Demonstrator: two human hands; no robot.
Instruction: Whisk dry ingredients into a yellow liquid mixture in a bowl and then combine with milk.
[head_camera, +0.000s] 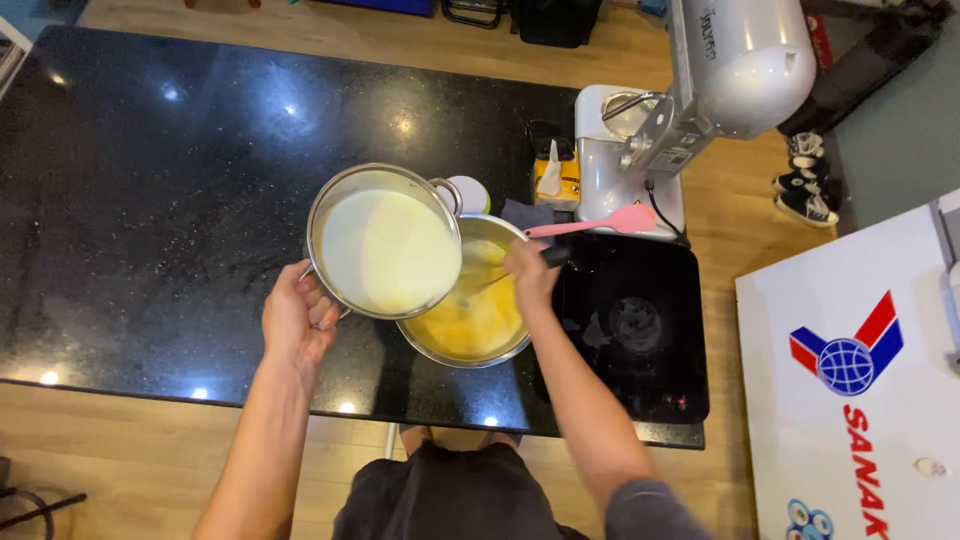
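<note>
My left hand (296, 322) grips the side handle of a steel pot (384, 245) full of white milky liquid, held tilted over a steel mixing bowl (470, 312) that holds a yellow mixture. My right hand (530, 272) is closed on the black handle of a whisk (500, 280) whose wires dip into the yellow mixture. The bowl stands on the black stone counter (150, 200), partly hidden under the pot.
A black induction hob (635, 330) lies right of the bowl, a pink spatula (600, 223) at its far edge. Behind stand a white stand mixer (690, 100), a small yellow carton (555, 175) and a white cup (472, 193). A white chest freezer (850, 400) is at right.
</note>
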